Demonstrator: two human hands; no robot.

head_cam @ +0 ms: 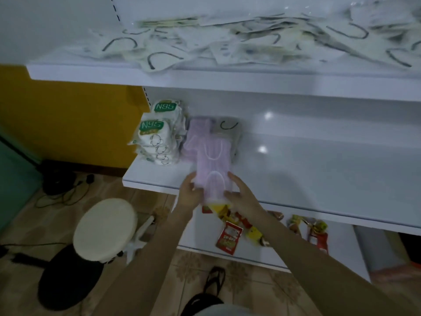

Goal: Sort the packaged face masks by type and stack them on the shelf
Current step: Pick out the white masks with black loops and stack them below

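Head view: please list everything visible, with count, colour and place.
N95 packs: stacked, white, green labels, middle shelf, left end.
mask stack: one, purple, middle shelf, beside N95 packs.
held mask pack: one, purple, over middle shelf's front edge.
loose mask packs: many, white with dark loops, top shelf.
snack packets: several, red and yellow, bottom shelf.
stool: one, cream seat, floor, left.
left hand: one, grips held mask pack's near end.
right hand: one, same grip, opposite side.
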